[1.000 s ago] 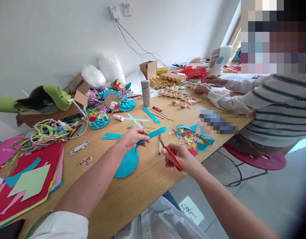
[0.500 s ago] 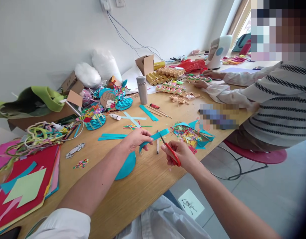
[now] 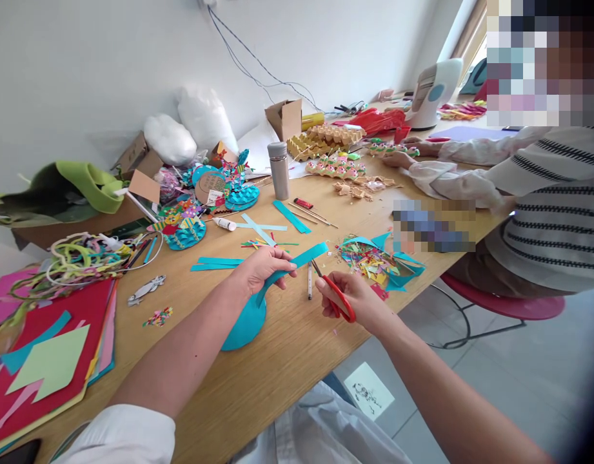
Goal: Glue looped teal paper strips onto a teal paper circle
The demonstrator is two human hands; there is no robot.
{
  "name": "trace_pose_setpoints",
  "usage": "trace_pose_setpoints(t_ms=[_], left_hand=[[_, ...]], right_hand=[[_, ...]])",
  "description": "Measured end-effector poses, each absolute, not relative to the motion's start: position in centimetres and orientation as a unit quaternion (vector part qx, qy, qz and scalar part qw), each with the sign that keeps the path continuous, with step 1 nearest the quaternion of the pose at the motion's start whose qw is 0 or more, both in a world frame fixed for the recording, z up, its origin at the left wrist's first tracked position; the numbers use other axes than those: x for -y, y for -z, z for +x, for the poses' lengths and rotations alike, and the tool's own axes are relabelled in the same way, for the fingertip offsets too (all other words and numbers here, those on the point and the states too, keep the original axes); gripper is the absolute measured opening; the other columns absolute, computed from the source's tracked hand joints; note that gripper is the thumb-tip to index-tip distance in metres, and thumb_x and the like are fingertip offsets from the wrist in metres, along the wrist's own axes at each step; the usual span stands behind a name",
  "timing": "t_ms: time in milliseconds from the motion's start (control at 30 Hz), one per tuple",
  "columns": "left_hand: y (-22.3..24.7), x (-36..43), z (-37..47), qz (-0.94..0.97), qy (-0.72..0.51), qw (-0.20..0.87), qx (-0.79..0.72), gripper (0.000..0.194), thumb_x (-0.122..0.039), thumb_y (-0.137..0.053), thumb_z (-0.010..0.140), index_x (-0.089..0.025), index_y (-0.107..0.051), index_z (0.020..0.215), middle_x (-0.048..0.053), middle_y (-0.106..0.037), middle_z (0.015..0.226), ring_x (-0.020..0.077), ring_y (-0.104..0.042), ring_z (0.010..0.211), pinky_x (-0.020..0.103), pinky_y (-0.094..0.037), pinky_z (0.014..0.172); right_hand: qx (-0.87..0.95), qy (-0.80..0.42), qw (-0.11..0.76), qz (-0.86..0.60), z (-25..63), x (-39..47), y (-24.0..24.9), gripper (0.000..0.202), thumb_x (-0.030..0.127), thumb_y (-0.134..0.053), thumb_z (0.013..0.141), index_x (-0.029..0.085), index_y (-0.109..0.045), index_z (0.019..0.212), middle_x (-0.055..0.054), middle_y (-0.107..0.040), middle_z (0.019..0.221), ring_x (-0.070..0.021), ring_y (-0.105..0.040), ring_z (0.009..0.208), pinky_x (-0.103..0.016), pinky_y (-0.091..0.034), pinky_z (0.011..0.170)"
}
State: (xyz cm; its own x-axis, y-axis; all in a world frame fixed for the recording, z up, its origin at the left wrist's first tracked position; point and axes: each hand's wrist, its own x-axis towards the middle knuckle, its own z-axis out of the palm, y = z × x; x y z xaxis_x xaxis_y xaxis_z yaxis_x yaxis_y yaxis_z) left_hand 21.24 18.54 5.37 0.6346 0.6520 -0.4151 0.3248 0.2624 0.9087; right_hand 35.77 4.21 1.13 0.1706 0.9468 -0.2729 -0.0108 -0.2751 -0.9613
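My left hand pinches a blue paper strip, whose free end points right. In my right hand is a pair of scissors with red handles; the blades meet the strip's lower edge near its end. Below my left hand a round blue paper piece lies on the table. More blue strips lie close by: a pair to the left, a crossed pair behind, and a single one farther back. A white pen rests on the table between my hands.
Paper scraps are heaped right of the scissors. A grey bottle stands behind the strips. Coloured paper sheets lie at left. At right a co-worker's hands handle painted egg-carton pieces. The table's near edge runs diagonally.
The scissors have moved slightly down and right, their blades now lower against the strip. The strip's bent tail has shifted under my left hand. The whole view has tilted a little.
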Motion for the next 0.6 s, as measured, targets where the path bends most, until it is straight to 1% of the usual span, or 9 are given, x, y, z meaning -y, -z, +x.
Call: trace_pose_setpoints(t_ms=[100, 200, 400, 500, 600], left_hand=[[-5.29, -18.46, 21.27, 0.596, -0.110, 0.684, -0.406, 0.012, -0.004, -0.068, 0.071, -0.012, -0.060, 0.067, 0.004, -0.068, 0.060, 0.0091, -0.054, 0.042, 0.019, -0.044, 0.035], [-5.10, -18.49, 21.28, 0.598, -0.102, 0.687, -0.400, 0.012, -0.004, -0.067, 0.071, -0.012, -0.060, 0.066, 0.004, -0.068, 0.060, 0.0090, -0.055, 0.042, 0.018, -0.043, 0.035], [-4.87, -18.60, 21.49, 0.602, -0.093, 0.687, -0.396, 0.010, -0.005, -0.066, 0.072, -0.012, -0.061, 0.065, 0.004, -0.068, 0.059, 0.0082, -0.052, 0.038, 0.019, -0.041, 0.033], [-4.85, -18.63, 21.76, 0.605, -0.088, 0.685, -0.395, 0.009, -0.006, -0.067, 0.070, -0.012, -0.062, 0.066, 0.004, -0.068, 0.060, 0.0084, -0.052, 0.040, 0.019, -0.041, 0.033], [-4.74, -18.78, 22.16, 0.609, -0.082, 0.684, -0.393, 0.007, -0.007, -0.069, 0.069, -0.011, -0.064, 0.067, 0.004, -0.068, 0.060, 0.0092, -0.055, 0.044, 0.018, -0.042, 0.035]], right_hand=[[0.375, -0.518, 0.471, -0.607, 35.76, -4.52, -1.02, 0.047, 0.061, -0.074, 0.071, 0.019, -0.053, 0.070, 0.001, -0.062, 0.058, -0.0125, -0.062, 0.050, -0.022, -0.048, 0.047], [0.365, -0.513, 0.472, -0.617, 35.79, -4.70, -0.87, 0.049, 0.061, -0.076, 0.068, 0.019, -0.051, 0.068, 0.002, -0.061, 0.055, -0.0124, -0.061, 0.047, -0.022, -0.046, 0.045], [0.368, -0.502, 0.469, -0.627, 36.00, -4.69, -0.94, 0.051, 0.063, -0.076, 0.066, 0.019, -0.050, 0.067, 0.003, -0.060, 0.053, -0.0122, -0.061, 0.045, -0.021, -0.044, 0.042], [0.374, -0.490, 0.468, -0.634, 36.12, -4.54, -1.13, 0.052, 0.064, -0.075, 0.066, 0.020, -0.049, 0.066, 0.003, -0.059, 0.051, -0.0122, -0.060, 0.043, -0.020, -0.040, 0.039], [0.371, -0.484, 0.468, -0.640, 36.21, -4.41, -1.21, 0.053, 0.066, -0.073, 0.066, 0.020, -0.047, 0.065, 0.003, -0.058, 0.049, -0.0119, -0.059, 0.041, -0.020, -0.039, 0.038]])
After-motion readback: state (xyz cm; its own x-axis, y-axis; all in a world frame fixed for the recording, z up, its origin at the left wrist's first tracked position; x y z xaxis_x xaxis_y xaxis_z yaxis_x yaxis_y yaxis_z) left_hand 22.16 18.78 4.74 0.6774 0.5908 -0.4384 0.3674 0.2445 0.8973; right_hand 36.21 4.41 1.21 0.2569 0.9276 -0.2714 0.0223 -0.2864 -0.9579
